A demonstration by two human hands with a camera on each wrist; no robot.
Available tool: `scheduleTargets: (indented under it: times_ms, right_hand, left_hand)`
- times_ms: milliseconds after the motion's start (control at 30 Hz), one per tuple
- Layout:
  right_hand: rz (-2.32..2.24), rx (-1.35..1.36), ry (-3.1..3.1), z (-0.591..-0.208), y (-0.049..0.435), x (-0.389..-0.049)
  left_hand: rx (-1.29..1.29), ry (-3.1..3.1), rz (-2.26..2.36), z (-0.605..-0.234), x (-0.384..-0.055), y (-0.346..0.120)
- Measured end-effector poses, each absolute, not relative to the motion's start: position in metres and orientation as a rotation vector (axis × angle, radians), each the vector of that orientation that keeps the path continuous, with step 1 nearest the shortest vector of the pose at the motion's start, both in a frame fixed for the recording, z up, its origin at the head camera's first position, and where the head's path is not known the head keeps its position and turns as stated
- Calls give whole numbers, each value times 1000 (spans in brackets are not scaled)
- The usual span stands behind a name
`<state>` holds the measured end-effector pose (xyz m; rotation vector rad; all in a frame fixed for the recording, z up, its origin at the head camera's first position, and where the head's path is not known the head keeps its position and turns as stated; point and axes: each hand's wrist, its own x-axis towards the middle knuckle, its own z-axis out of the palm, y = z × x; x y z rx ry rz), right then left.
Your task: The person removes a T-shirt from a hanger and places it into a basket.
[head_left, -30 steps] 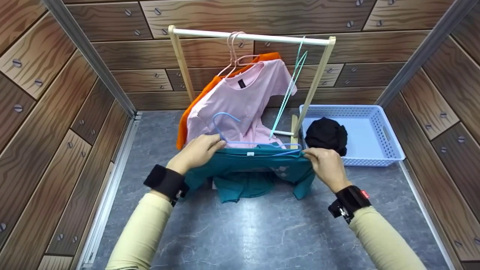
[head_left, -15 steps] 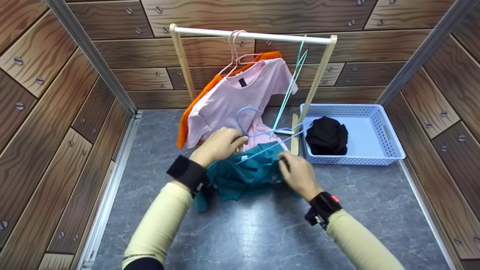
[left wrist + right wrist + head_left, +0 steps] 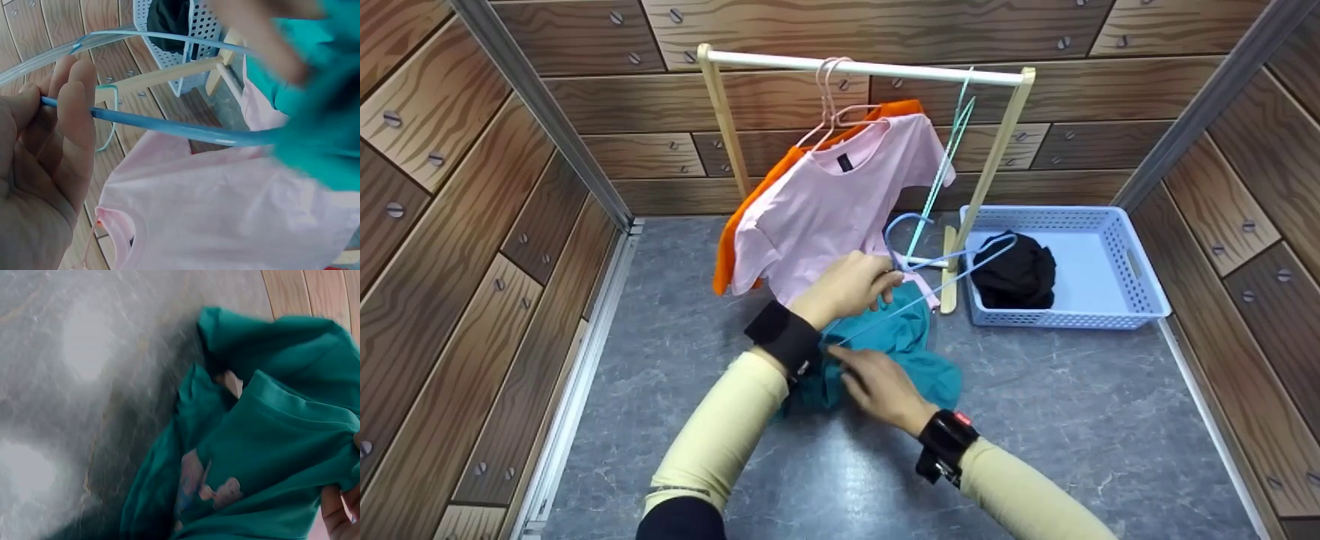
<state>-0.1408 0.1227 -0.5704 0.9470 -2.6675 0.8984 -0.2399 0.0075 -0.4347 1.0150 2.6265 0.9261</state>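
My left hand [image 3: 851,285] pinches a blue clothes hanger [image 3: 169,128] near the base of its hook. One end of the hanger sticks out free to the right, while the other end reaches down into a teal shirt [image 3: 934,375]. At that end, my right hand [image 3: 885,386] grips the shirt's fabric. In the right wrist view its fingertips [image 3: 333,506] press into the cloth at the right edge, and the shirt hangs bunched with a printed patch showing. Where the hanger's lower end sits inside the cloth is hidden.
Behind my hands stands a small clothes rack [image 3: 769,62]. On it hang a pink T-shirt [image 3: 840,199], an orange garment [image 3: 725,251] behind that, and a mint hanger [image 3: 936,191]. A blue basket [image 3: 1091,277] to the right contains a black cloth bundle [image 3: 1012,281]. Wood-patterned walls surround the floor.
The right hand left the hanger's right end and crossed to its left end, holding the shirt. The left hand moved right with the hanger, whose right end came out of the teal shirt.
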Motion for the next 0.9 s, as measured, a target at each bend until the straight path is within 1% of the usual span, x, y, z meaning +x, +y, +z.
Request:
scheduleTargets:
  times_ms: [233, 400, 567, 700, 900]
  right_hand:
    - [791, 1136, -2758, -574, 113, -133]
    - [883, 1214, -2782, -574, 114, -131]
    - [984, 1110, -2903, -579, 131, -133]
    - [967, 994, -2973, -589, 151, -136]
    - [1021, 854, -3004, -604, 184, -137]
  left_hand:
    - [993, 2607, 945, -439, -243, 16]
    - [1008, 2579, 934, -439, -243, 13]
    - [1008, 2552, 812, -433, -244, -9]
    - [982, 2581, 641, -429, -246, -35]
    - [860, 2634, 366, -431, -252, -69]
